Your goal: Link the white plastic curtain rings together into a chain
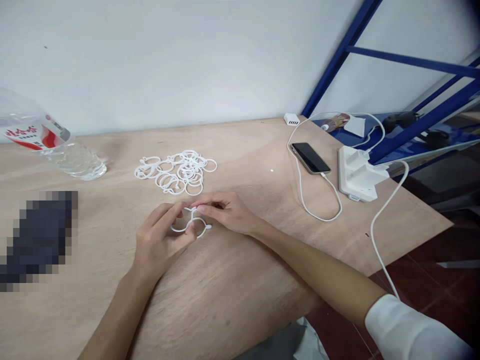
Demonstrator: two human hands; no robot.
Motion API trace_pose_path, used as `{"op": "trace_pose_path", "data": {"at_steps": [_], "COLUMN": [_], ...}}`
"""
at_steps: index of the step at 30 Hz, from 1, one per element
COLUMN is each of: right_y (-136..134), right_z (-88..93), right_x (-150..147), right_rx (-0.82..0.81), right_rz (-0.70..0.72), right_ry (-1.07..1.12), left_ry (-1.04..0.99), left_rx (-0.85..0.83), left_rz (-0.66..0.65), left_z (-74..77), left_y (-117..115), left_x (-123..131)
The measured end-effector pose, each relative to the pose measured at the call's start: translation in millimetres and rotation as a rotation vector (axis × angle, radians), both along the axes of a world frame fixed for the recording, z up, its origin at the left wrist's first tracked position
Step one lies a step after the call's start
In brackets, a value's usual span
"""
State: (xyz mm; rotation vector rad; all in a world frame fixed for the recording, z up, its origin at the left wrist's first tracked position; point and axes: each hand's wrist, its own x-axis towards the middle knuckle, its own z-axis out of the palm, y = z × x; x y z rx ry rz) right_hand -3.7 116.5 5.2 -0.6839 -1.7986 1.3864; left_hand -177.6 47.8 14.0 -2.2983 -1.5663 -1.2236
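Centre of frame: left hand [159, 245] and right hand [227, 212], fingertips pinched together on white plastic rings [189, 226] just above the counter [240, 295]. Loose ring pile [176, 172] lies behind. Steady, closely spaced pinches should aid alignment.

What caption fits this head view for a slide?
Both hands, left hand and right hand, pinch linked white plastic rings on a wooden table, near a ring pile.

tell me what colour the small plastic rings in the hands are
White, like the pile of plastic rings behind; the held rings show best in the head view.
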Motion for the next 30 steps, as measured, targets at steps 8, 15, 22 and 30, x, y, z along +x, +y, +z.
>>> {"op": "trace_pose_path", "data": {"at_steps": [8,15,22,30], "right_y": [5,13,14,15], "right_z": [-4.8,-7.3,-13.4,-11.8], "right_x": [3,7,7,9], "right_rx": [0.267,0.646,0.642,0.530], "right_rz": [-0.026,0.010,0.027,0.085], "right_ry": [-0.014,-0.115,-0.113,-0.122], "left_ry": [-0.050,-0.125,-0.100,-0.086], "left_rx": [-0.102,-0.232,-0.267,-0.282], "left_rz": [-0.006,-0.098,-0.127,-0.176], "left_z": [-4.7,-6.9,-9.6,-9.4], "left_y": [1,3,4,5], "left_x": [-2,-1,-1,-3]}}
